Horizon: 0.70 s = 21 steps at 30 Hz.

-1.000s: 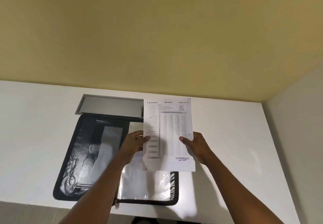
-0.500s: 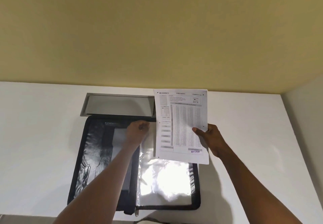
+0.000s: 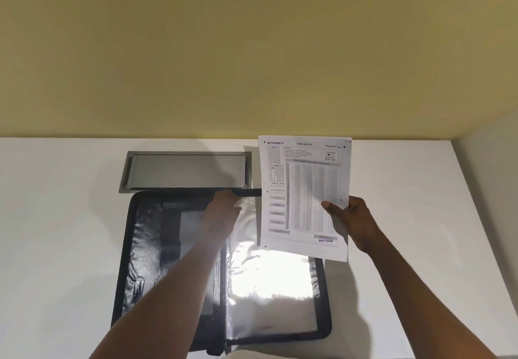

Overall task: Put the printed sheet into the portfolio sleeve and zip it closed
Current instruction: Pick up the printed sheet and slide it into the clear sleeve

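A black zip portfolio (image 3: 145, 246) lies open on the white desk, with shiny clear plastic sleeves (image 3: 269, 288) on its right half. My right hand (image 3: 351, 222) holds the printed sheet (image 3: 304, 193) upright by its right edge, above the portfolio's right side. The sheet is white, with grey tables and the word ENTERED at the bottom. My left hand (image 3: 224, 210) rests at the top edge of the clear sleeve, its fingers curled on the plastic near the portfolio's spine. The sheet hides the sleeve's upper right corner.
A grey metal cable hatch (image 3: 185, 172) is set into the white desk (image 3: 61, 218) just behind the portfolio. A yellow wall rises behind, and a white side wall (image 3: 493, 190) bounds the desk on the right. The portfolio's near edge reaches the desk's front.
My left hand has let go of the sheet and moved to the top of the clear sleeve. My right hand alone has carried the sheet to the right and slightly up.
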{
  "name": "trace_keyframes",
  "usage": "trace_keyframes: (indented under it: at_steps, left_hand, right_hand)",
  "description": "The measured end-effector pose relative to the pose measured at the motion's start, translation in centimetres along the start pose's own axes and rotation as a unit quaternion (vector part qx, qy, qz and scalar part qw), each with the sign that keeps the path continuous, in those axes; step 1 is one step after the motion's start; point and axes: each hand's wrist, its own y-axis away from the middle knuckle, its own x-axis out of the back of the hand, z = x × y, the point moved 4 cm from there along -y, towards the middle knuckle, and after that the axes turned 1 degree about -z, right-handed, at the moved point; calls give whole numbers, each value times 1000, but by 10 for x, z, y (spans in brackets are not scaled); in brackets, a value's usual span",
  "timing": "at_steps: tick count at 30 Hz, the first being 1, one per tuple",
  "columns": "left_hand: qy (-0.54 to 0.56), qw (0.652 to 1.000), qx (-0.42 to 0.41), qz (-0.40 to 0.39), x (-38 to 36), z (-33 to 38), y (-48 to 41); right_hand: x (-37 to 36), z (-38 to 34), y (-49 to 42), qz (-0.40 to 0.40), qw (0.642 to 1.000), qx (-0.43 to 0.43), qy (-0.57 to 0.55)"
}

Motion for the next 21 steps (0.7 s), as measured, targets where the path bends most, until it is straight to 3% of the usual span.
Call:
trace_keyframes:
  at_steps: [8, 21]
  left_hand:
    - [30, 999, 10, 43, 3, -3, 0]
    - [116, 992, -41, -2, -6, 0, -3]
  right_hand:
    - [-1, -6, -4, 0, 1000, 7, -6]
    - [-6, -70, -28, 57, 992, 86, 77]
